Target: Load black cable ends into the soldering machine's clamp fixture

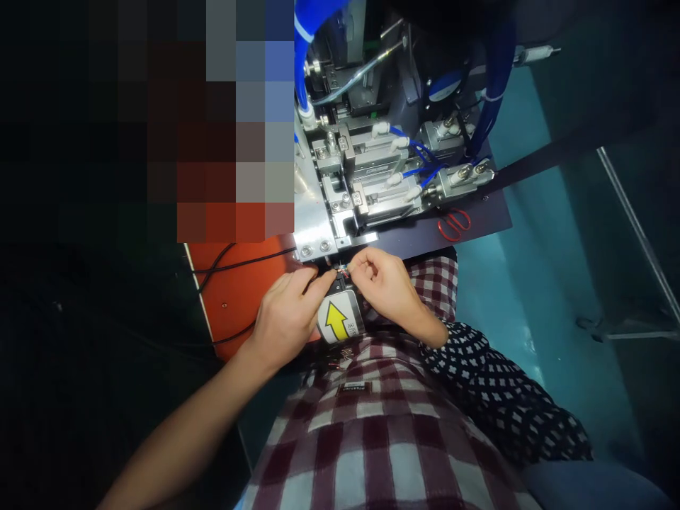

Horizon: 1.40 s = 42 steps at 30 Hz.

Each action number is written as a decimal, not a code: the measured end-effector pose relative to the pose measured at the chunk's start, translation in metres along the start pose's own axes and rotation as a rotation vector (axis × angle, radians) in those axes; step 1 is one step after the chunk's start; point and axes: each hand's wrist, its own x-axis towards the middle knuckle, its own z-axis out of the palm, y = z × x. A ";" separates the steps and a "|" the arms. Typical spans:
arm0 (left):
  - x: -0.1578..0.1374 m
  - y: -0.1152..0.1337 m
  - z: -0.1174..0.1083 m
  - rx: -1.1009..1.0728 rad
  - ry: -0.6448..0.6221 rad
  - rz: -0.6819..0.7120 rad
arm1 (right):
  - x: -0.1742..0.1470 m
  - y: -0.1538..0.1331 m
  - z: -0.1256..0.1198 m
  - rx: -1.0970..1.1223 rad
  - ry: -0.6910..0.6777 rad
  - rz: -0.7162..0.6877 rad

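Note:
Both my hands meet at the front end of a metal machine. My left hand (287, 312) comes in from the lower left, fingers curled and pressed together, its tips at the left side of a tiny part with red and pale coloured bits (343, 271). On the other side, my right hand (385, 283) pinches at that part between thumb and forefinger. The part is too small to name, and the fingers hide much of it. Just below them lies a white label with a yellow arrow (336, 322).
Beyond my hands stands the machine with metal cylinders (385, 202) and blue air tubes (489, 99). Red-handled scissors or pliers (454, 225) lie on its dark base plate (414, 244). Black cables (249, 258) cross an orange surface (234, 290) at left. A checked apron (372, 425) covers my lap.

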 end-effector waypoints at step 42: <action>-0.001 -0.004 0.003 -0.213 0.032 -0.101 | -0.002 0.011 0.008 -0.061 0.099 -0.086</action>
